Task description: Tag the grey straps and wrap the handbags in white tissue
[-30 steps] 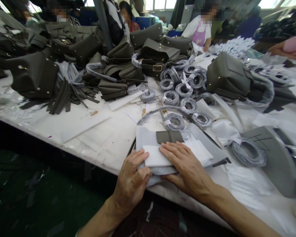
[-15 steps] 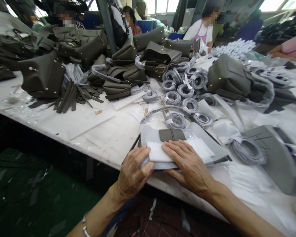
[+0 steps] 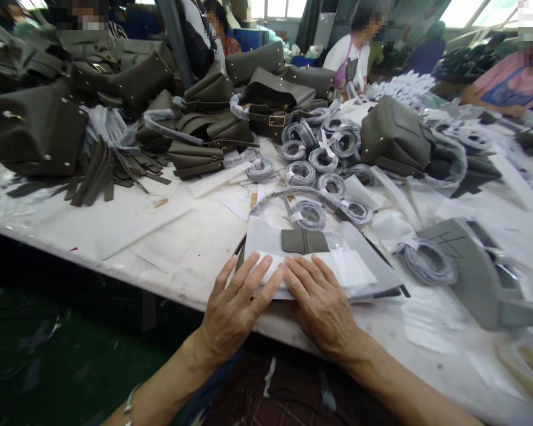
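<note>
Left hand [image 3: 237, 310] and right hand [image 3: 326, 305] lie palm-down side by side, fingers extended, neither seen to grasp anything; fingertips rest on a white folded padding sheet [image 3: 355, 269]. Sheet lies across the near part of a flat bag in translucent whitish wrapping [image 3: 375, 251], at the near edge of the white bench [image 3: 204, 272]. Just beyond the fingertips: a small olive-grey rectangular flap [image 3: 304, 241]. Farther out: a plastic-wrapped arched strap [image 3: 264, 202], grey plastic-wrapped strap coils [image 3: 320, 163], then heaped dark olive leather bags [image 3: 279, 92].
</note>
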`<action>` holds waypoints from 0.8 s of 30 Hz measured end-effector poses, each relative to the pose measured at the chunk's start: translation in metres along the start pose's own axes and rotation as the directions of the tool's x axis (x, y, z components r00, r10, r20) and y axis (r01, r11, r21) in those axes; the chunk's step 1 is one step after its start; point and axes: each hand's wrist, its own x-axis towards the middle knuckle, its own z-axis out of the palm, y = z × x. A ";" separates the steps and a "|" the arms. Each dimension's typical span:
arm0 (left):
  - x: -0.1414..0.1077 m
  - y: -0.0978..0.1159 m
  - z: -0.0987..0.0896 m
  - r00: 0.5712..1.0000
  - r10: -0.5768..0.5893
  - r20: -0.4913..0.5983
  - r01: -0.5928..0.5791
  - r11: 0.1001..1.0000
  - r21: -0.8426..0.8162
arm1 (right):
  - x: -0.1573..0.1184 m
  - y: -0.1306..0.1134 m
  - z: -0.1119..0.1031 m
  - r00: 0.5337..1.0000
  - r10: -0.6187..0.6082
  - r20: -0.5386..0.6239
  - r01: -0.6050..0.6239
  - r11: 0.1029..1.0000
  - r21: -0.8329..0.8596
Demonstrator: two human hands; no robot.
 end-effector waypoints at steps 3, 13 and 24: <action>0.007 -0.005 -0.002 0.996 0.000 0.086 0.012 0.991 -0.133 | -0.001 0.000 0.001 1.000 0.011 -0.016 -0.011 1.000 0.007; -0.011 -0.013 0.006 0.993 -0.083 -0.081 0.037 0.892 -0.451 | 0.003 0.002 -0.011 0.997 0.076 -0.002 -0.074 0.979 0.190; -0.011 -0.011 0.003 0.981 -0.172 -0.092 0.107 0.868 -0.484 | 0.009 -0.005 -0.007 0.981 0.185 0.053 -0.190 0.974 0.124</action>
